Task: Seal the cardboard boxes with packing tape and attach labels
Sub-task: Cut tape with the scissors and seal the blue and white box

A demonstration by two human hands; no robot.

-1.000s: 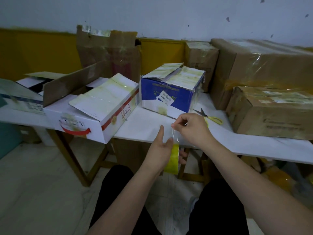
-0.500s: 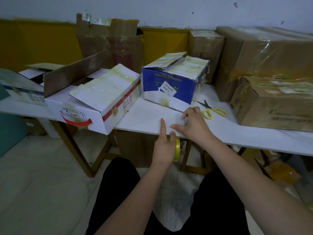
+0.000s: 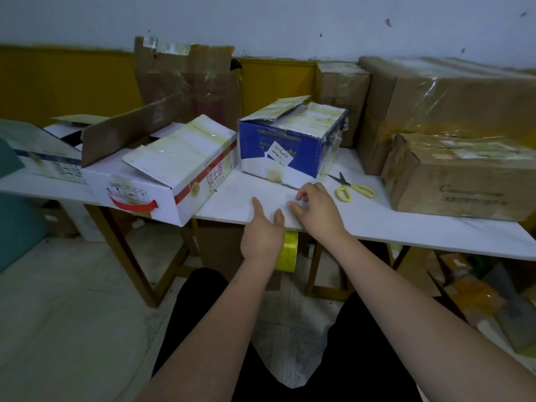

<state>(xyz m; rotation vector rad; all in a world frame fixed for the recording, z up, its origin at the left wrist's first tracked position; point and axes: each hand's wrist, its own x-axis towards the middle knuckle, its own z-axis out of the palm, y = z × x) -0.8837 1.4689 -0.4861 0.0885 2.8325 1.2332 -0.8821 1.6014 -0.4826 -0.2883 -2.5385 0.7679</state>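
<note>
My left hand [image 3: 262, 233] grips a yellow roll of packing tape [image 3: 287, 250] just below the front edge of the white table [image 3: 377, 224], thumb pointing up over the edge. My right hand [image 3: 316, 207] lies on the tabletop beside it, fingertips pressing down on the pulled-out clear tape end at the edge. A blue and white box [image 3: 278, 149] with a small label on its front and loosely closed top flaps stands just behind my hands. A white box with a red stripe [image 3: 162, 181] sits to the left, overhanging the edge, one flap raised.
Yellow-handled scissors [image 3: 352, 188] lie right of the blue box. Taped brown cartons [image 3: 458, 175] are stacked at the right and back. An open torn brown box [image 3: 188, 79] stands at the rear. More flattened boxes lie at far left. My legs are under the table.
Both hands rose from below the table to its front edge. My right hand went from pinching the tape end in the air to pressing it on the tabletop.
</note>
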